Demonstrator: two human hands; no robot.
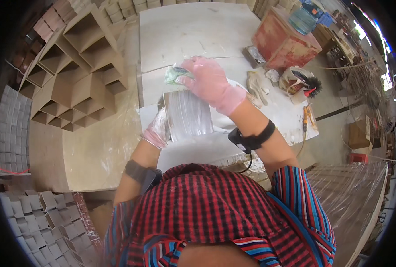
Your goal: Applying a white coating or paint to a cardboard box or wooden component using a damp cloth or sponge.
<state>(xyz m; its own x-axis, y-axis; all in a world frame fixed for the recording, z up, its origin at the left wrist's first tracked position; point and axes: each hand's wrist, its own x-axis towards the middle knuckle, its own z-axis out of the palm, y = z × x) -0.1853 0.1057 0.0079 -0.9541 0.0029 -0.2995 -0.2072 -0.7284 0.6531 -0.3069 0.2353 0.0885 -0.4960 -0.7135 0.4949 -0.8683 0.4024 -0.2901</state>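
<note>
In front of me stands a squarish box-like piece (189, 115) whose upper face is smeared with wet, whitish streaks. My left hand (158, 128), in a thin pink glove coated with white residue, grips its left side; part of the fingers is hidden behind the edge. Just beyond the far edge of the piece, my right hand (207, 84), also in a pink glove, is closed around a crumpled green-and-white pad (174, 74), perhaps a sponge or cloth. The white sheet-covered worktable (198, 31) lies beneath both hands.
Open cardboard boxes (73, 80) are stacked at the left on the tan board. To the right lie a used glove (256, 88), a small metal tin (254, 56) and an orange-handled tool (305, 119). A red-stained block (284, 38) bears a blue water jug (302, 20).
</note>
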